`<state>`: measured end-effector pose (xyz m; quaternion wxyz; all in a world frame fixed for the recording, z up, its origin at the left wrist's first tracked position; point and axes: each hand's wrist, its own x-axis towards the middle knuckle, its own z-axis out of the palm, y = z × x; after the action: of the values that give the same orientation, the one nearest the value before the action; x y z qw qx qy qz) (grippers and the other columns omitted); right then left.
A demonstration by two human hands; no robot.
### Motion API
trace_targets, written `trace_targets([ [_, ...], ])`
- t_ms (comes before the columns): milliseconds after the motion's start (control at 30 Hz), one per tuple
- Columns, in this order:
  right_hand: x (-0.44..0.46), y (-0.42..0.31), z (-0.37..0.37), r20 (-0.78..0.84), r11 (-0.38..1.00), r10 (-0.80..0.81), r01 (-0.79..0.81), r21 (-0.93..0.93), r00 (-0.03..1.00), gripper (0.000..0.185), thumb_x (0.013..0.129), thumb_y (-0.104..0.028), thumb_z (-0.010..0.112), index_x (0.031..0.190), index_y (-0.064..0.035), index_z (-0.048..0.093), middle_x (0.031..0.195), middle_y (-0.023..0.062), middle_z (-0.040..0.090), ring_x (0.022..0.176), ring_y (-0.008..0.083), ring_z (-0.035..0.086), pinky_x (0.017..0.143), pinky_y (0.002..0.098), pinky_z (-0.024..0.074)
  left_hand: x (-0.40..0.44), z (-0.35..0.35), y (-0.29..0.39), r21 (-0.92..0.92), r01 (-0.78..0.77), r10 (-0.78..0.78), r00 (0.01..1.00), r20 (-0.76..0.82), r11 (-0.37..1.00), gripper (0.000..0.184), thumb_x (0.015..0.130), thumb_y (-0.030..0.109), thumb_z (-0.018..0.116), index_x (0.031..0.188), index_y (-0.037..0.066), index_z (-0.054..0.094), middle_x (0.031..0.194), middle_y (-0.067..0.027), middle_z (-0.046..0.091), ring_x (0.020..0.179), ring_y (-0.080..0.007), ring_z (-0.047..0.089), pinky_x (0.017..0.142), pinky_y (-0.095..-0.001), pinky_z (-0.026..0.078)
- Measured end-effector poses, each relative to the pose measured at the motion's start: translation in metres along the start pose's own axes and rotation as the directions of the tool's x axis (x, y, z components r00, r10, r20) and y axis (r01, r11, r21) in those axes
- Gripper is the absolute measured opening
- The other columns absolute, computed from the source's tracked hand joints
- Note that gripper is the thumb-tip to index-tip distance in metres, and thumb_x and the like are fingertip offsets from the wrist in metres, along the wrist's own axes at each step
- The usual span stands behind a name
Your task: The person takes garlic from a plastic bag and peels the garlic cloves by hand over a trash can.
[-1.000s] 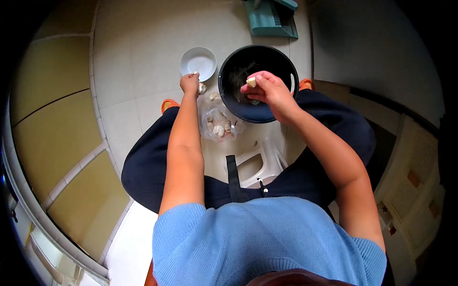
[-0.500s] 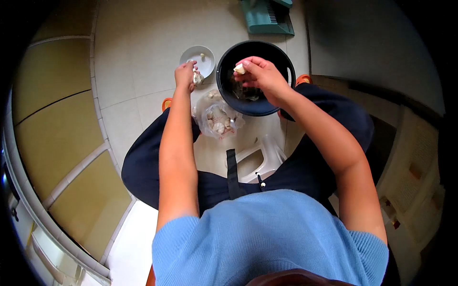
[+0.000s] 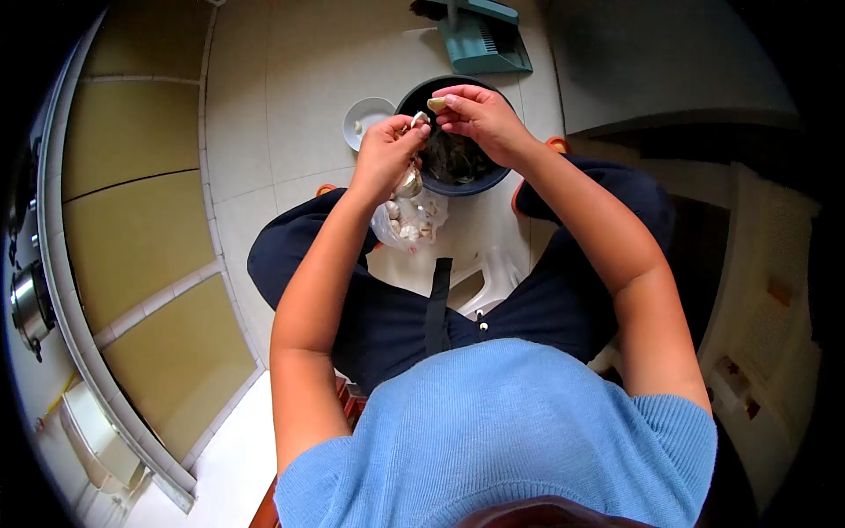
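Garlic clove (image 3: 437, 104) pinched in right fingers (image 3: 459, 105); left fingers (image 3: 415, 137) grip bulb (image 3: 408, 183), partly hidden.

Bin (image 3: 501, 173): dark plastic, smooth, slight sheen at rim. Bowl (image 3: 358, 115): pale, smooth; plastic or ceramic, cannot tell. Bag (image 3: 387, 236): thin clear plastic, crinkled, glossy. Garlic bulb (image 3: 409, 182): papery skin. Clove (image 3: 437, 104): smooth. Dustpan (image 3: 482, 58): teal plastic, smooth. Stool (image 3: 499, 280): white plastic, smooth, glossy. Shirt (image 3: 510, 422): ribbed knit cloth, matt. Trousers (image 3: 387, 330): dark cloth, matt, softly creased. Floor (image 3: 299, 106): smooth tile, soft sheen. Pot (image 3: 32, 304): shiny metal. Cabinet doors (image 3: 132, 229): smooth, faint sheen, material unclear.
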<state>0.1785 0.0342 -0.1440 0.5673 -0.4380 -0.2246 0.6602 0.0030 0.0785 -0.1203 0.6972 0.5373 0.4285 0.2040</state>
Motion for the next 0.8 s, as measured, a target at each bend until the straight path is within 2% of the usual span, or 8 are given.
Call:
trace_targets([
  [100,-0.005,-0.004,0.005,0.019,0.999,-0.020,0.019,0.044,1.000,0.020,0.092,-0.014,0.052,0.105,-0.0016,0.060,0.094,0.0069,0.064,0.077,0.0100,0.061,0.067,0.0214,0.0500,0.006,0.008,-0.003,-0.060,-0.032,0.030,0.999,-0.036,0.998,0.016,0.087,0.012,0.058,0.096,0.000,0.063,0.075,-0.0014,0.060,0.057,-0.0066,0.052,0.051,-0.0204,0.043],
  [200,-0.006,-0.009,0.004,0.011,1.000,0.000,0.000,0.001,1.000,0.019,0.091,-0.014,0.053,0.104,-0.0025,0.061,0.093,0.0054,0.064,0.076,0.0086,0.060,0.065,0.0200,0.0485,0.012,0.018,-0.003,-0.007,-0.083,0.083,0.995,-0.054,0.997,0.019,0.087,0.010,0.056,0.101,0.000,0.062,0.081,-0.0023,0.063,0.061,-0.0059,0.053,0.053,-0.0205,0.044],
  [300,-0.002,-0.009,-0.004,-0.022,0.998,0.028,-0.029,-0.058,0.999,0.018,0.092,-0.015,0.052,0.105,-0.0044,0.061,0.094,0.0027,0.064,0.076,0.0058,0.058,0.065,0.0174,0.0462,0.018,0.022,-0.003,0.043,-0.130,0.130,0.991,0.001,0.991,0.020,0.087,0.011,0.058,0.103,-0.001,0.062,0.084,-0.0016,0.064,0.063,-0.0051,0.054,0.054,-0.0204,0.044],
  [433,0.001,-0.008,-0.006,-0.037,0.995,0.042,-0.045,-0.085,0.998,0.017,0.090,-0.016,0.054,0.100,-0.0057,0.062,0.088,0.0011,0.064,0.072,0.0052,0.058,0.060,0.0176,0.0441,0.020,0.023,-0.001,-0.021,-0.103,0.103,0.995,-0.004,0.994,0.021,0.087,0.014,0.060,0.101,0.000,0.063,0.080,-0.0004,0.064,0.061,-0.0049,0.053,0.053,-0.0204,0.043],
  [533,0.000,-0.013,-0.004,-0.073,0.989,0.104,-0.111,-0.101,0.992,0.018,0.091,-0.016,0.055,0.102,-0.0042,0.061,0.088,0.0013,0.064,0.073,0.0045,0.057,0.063,0.0169,0.0460,0.020,0.019,-0.003,0.083,-0.097,0.099,0.995,-0.023,0.992,0.022,0.086,0.018,0.063,0.099,0.000,0.064,0.077,0.0003,0.063,0.060,-0.0052,0.052,0.053,-0.0202,0.042],
  [600,0.002,-0.014,-0.007,-0.059,0.987,0.070,-0.078,-0.141,0.996,0.018,0.090,-0.017,0.056,0.101,-0.0039,0.062,0.087,0.0017,0.064,0.073,0.0049,0.057,0.064,0.0171,0.0462,0.022,0.014,-0.011,0.299,-0.121,0.135,0.990,-0.026,0.947,0.022,0.085,0.019,0.065,0.097,0.000,0.065,0.074,0.0006,0.062,0.059,-0.0055,0.052,0.053,-0.0202,0.041],
  [733,0.002,-0.016,-0.008,-0.091,0.993,0.019,-0.029,-0.115,0.996,0.016,0.088,-0.016,0.059,0.098,-0.0035,0.061,0.087,0.0027,0.064,0.074,0.0070,0.059,0.065,0.0182,0.0476,0.020,0.018,-0.013,0.291,-0.175,0.193,0.981,-0.034,0.940,0.023,0.085,0.018,0.065,0.099,0.000,0.064,0.075,-0.0001,0.063,0.060,-0.0057,0.053,0.054,-0.0199,0.042],
  [800,0.003,-0.012,-0.007,-0.074,0.993,0.049,-0.057,-0.108,0.996,0.015,0.088,-0.015,0.060,0.097,-0.0034,0.061,0.087,0.0029,0.064,0.075,0.0079,0.059,0.065,0.0189,0.0479,0.016,0.021,-0.008,0.083,-0.183,0.192,0.975,-0.109,0.980,0.021,0.085,0.016,0.066,0.099,0.000,0.063,0.077,-0.0006,0.063,0.059,-0.0055,0.052,0.053,-0.0195,0.043],
])
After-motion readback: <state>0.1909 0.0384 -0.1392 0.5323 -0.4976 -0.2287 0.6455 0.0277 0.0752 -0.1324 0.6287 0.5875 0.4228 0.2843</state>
